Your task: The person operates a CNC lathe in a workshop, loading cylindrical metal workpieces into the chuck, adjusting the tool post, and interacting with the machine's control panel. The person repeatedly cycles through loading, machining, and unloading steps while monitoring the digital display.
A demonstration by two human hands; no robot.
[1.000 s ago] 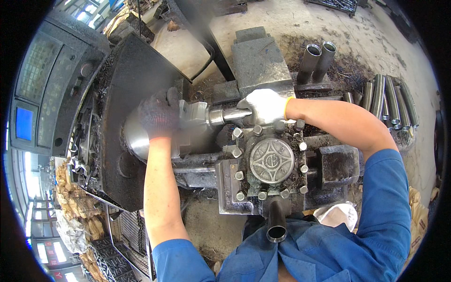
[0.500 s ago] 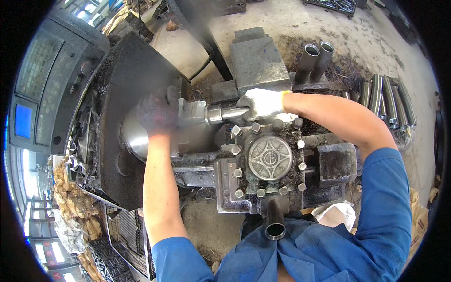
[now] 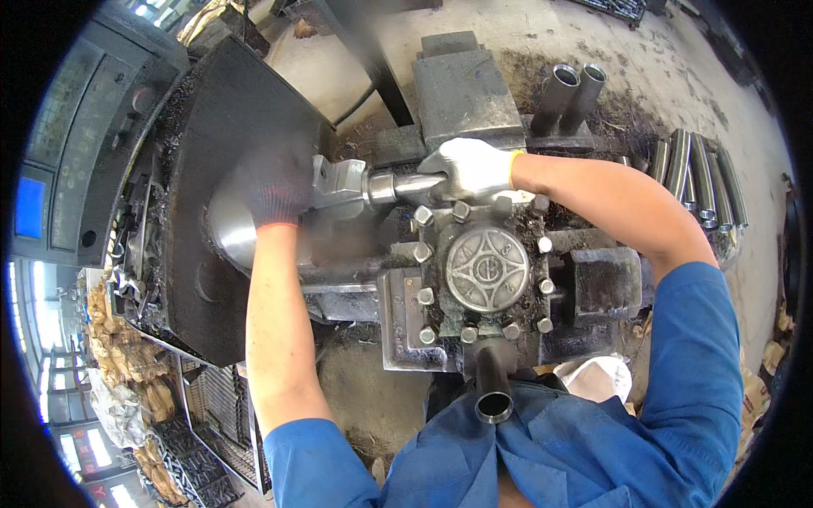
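Observation:
My right hand point(image 3: 478, 169), in a white glove with a yellow cuff, is closed around the free end of a shiny metal tube point(image 3: 411, 185). The tube's other end, with a wider collar, sits at the stepped jaw point(image 3: 340, 179) of a lathe chuck point(image 3: 229, 222). On the chuck, beside that jaw, is my left hand point(image 3: 282, 188) in a dark glove with a red cuff. Its fingers are blurred and partly hidden, so their grip is unclear. Just in front of my right hand stands the square tool post point(image 3: 488, 269), ringed with bolts.
A dark tube point(image 3: 494, 405) sticks out of the tool post toward my body. Two tubes point(image 3: 567, 97) stand upright behind, and several more point(image 3: 699, 182) lie at right. A dark guard point(image 3: 246, 110) and a control panel with a blue screen point(image 3: 30, 207) are at left.
The whole view has shifted slightly, so the machine appears a little higher. My right hand stays on the tube, and my left hand stays at the chuck, still blurred.

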